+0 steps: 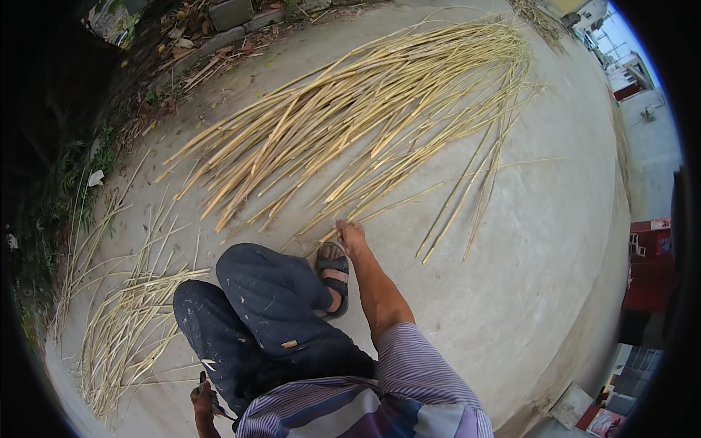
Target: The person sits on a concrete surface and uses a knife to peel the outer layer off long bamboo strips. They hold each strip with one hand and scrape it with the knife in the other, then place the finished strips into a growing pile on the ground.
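Observation:
My right hand reaches forward past my sandalled foot, its fingers closed on the near end of a long thin stalk. That stalk stretches away to the right across the ground. Just beyond the hand, a big spread of long yellow-brown stalks lies on the concrete. Low at the left, beside my thigh, my left hand is closed around a small dark-handled tool. What kind of tool it is I cannot make out.
A smaller heap of thin pale stalks lies at my left. Beyond it run green plants and leaf litter. Grey blocks edge the far left. Concrete stretches to the right, with red items at its far side.

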Demonstrator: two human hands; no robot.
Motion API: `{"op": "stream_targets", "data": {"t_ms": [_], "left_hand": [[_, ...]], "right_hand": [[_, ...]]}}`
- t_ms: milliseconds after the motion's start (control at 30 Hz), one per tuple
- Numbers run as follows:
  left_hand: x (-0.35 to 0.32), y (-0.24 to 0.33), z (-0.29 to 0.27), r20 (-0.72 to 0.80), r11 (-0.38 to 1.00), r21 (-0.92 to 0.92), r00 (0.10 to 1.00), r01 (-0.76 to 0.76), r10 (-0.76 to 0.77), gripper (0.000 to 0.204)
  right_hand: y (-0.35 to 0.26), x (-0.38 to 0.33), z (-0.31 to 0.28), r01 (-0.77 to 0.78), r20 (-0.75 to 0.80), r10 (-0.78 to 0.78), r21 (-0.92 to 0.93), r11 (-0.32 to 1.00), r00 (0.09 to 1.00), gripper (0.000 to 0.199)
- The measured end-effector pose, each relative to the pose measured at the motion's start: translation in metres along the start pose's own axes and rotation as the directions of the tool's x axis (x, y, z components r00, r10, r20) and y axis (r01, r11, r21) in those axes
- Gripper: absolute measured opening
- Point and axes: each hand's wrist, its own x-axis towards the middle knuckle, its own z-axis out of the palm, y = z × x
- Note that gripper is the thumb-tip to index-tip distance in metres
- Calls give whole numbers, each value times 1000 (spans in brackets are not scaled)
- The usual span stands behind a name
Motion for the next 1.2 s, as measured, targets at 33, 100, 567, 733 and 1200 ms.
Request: {"op": "stream_targets", "data": {"t_ms": [33, 100, 567, 733, 1200], "left_hand": [[0, -4, -3, -26, 999, 28, 1000, -17, 18, 31], [2, -12, -4, -41, 998, 39, 998, -54, 56, 30], [4, 40, 15, -8, 925, 236, 952, -297, 307, 28], [-9, 38, 20, -14, 898, 335, 952, -285, 307, 29], [-3, -3, -14, -68, 837, 498, 951, -229, 301, 24]], "right_hand": [[2, 4, -1, 25, 4, -25, 2, 1000, 1000, 18], [-19, -24, 23, 126, 28, -133, 173, 977, 991, 16], [8, -14, -60, -47, -189, -441, -948, 314, 878, 47], [-55, -18, -15, 54, 195, -730, -976, -213, 655, 51], [-40, 83, 47, 315, 576, -230, -689, -653, 784, 22]]}}
